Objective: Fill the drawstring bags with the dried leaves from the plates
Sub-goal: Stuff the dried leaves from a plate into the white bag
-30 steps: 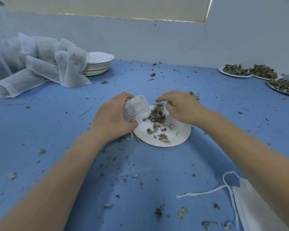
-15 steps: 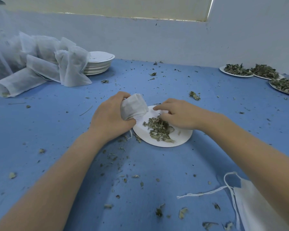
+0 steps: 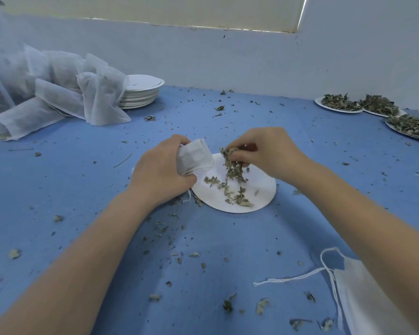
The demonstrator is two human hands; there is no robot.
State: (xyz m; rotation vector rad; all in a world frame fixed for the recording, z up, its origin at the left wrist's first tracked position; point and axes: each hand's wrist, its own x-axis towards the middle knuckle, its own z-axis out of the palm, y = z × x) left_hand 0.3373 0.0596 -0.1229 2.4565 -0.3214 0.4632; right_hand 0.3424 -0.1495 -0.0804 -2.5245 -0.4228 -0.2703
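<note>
My left hand grips a small white drawstring bag at the left edge of a white paper plate in the middle of the blue table. My right hand pinches a clump of dried leaves and holds it just above the plate, close to the bag's right side. A few loose leaves still lie on the plate.
Three plates heaped with dried leaves stand at the far right. A stack of empty plates and a pile of white bags lie at the far left. Another white bag with a drawstring lies near right. Leaf crumbs litter the blue cloth.
My right hand gathered the leaves on the plate, closed on a clump and lifted it toward the bag. My left hand kept hold of the bag.
</note>
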